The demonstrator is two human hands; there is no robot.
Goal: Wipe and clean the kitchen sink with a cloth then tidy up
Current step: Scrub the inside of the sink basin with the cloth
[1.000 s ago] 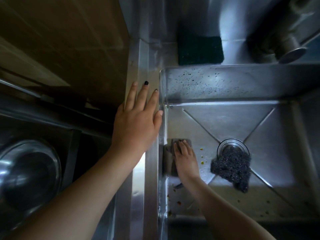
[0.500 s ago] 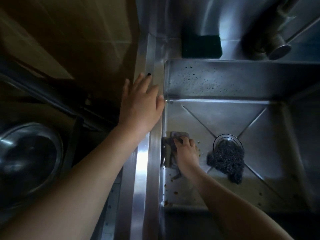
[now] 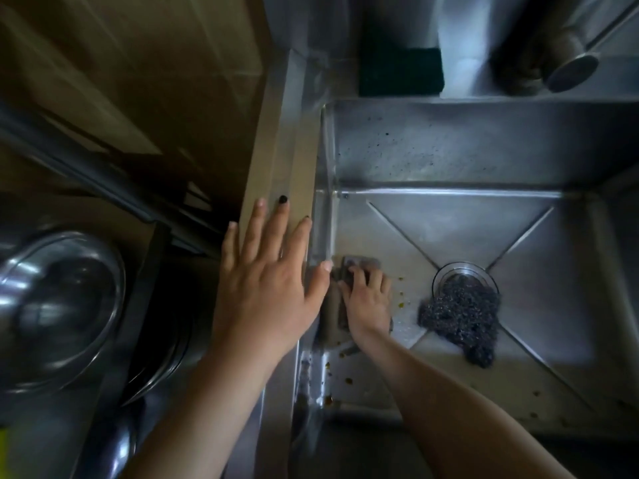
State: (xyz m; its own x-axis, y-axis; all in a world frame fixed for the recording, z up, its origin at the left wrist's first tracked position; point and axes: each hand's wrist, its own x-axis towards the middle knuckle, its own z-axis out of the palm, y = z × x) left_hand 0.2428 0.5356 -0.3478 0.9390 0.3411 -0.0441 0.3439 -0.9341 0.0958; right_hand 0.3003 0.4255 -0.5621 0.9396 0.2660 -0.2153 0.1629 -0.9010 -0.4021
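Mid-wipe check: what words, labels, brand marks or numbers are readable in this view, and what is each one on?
None: no text can be read anywhere in this view.
The sink, tap, green scouring pad, cloth, steel scourer and metal bowl show no print.
The yellow-green sliver at the lower left edge is too cropped to tell.

Sink (image 3: pixel 449 150) steel grey, far wall peppered with black specks, floor creased in an X. Cloth (image 3: pixel 363 262) dull grey-brown. Scourer (image 3: pixel 460 316) dark grey, glinting. Far sponge (image 3: pixel 401 72) dark green. My left hand (image 3: pixel 266 292): black polish on middle nail. Crumbs (image 3: pixel 401 302) yellow-orange.
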